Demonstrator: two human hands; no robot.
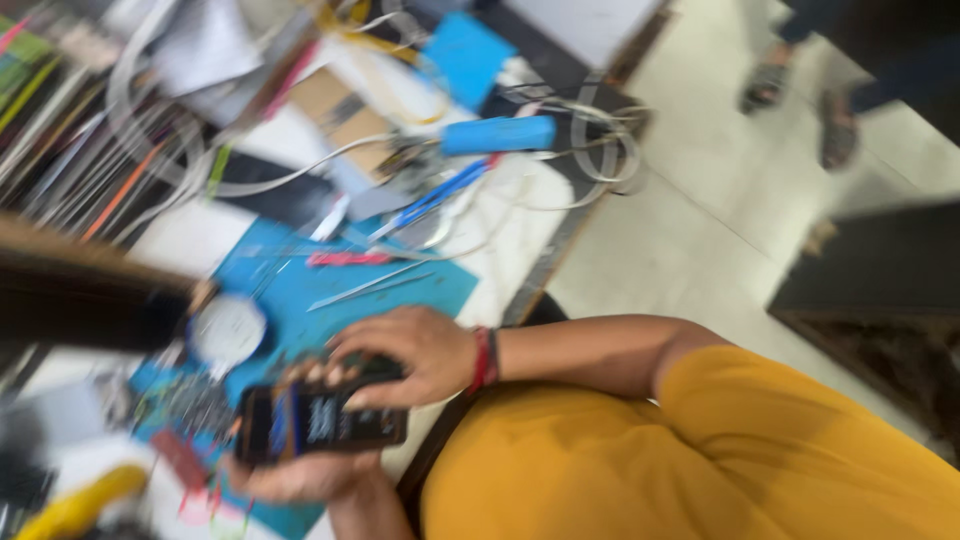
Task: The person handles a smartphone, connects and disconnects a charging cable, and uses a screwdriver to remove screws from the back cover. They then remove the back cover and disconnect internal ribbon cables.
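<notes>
We see a dark phone with its back open, blurred, held low over the blue mat on the cluttered surface. Our left hand cradles it from beneath, grip closed on it; our right hand curls over its top edge, fingers pressing it. A blue cylinder and a brown cardboard piece lie farther back, well apart.

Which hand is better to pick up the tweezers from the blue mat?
Probably the right hand: it only rests on top of the phone and is nearer the tweezers. The left hand cradles the phone from below.
</notes>
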